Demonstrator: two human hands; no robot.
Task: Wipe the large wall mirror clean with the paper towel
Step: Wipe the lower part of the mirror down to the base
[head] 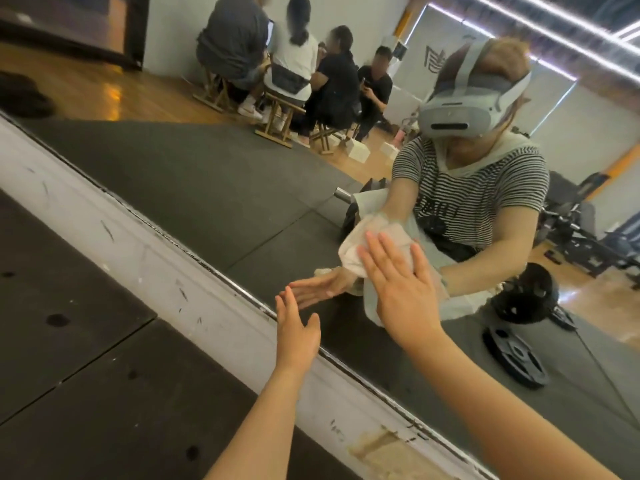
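2 hands are up at the mirror (214,188), and only my right hand (401,292) is doing the wiping. It lies flat on the towel (356,258), fingers straight and spread, palm pressing the paper against the glass low down, just above the mirror's bottom edge. The towel is bunched under my fingers and pokes out to the left and above them; nothing is curled round it, so it stays only because I push on it.

To do this pass well, I judge that I should keep the whole palm loaded, not just the fingertips, so the paper does not slide out or roll into a wad. Overlapping strokes, worked along the lower edge and then upward, would likely leave fewer streaks. If the paper looks damp or grey, I would refold it to a fresh face.

My right forearm reaches in from the near right, wrist roughly in line with the arm, hand tilted up and left. My left hand (296,327) is loose and empty, fingers straight, fingertips at the bottom of the glass by the white ledge (145,251) below the mirror. It seems to steady me; I cannot tell how hard it bears on the glass.
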